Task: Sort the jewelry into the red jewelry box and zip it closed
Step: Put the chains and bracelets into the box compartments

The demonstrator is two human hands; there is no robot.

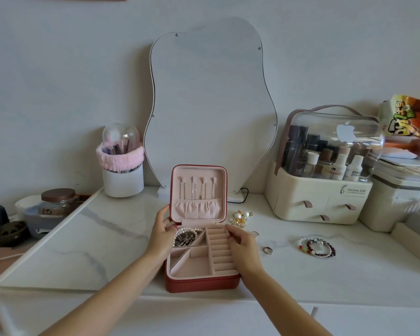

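Note:
The red jewelry box [201, 283] stands open on the white marble tabletop, its pink-lined lid [198, 194] upright with necklaces hanging inside. A pearl strand and dark chains [187, 235] lie in its back-left compartment. My left hand [164, 229] touches the lid's lower left edge and the box's left side. My right hand [240, 246] rests on the ring-roll section at the right, fingers lightly bent; I cannot see anything in them. To the right on the table lie pearl-and-gold earrings [239, 217], a small ring [255, 234], a silver ring [267, 250] and beaded bracelets [317, 246].
A wavy mirror [211, 105] leans on the wall behind the box. A brush pot with a pink band [121, 166] stands back left, a cream cosmetics organiser [325, 178] back right. Jars and a charger sit at far left, beyond a raised white edge.

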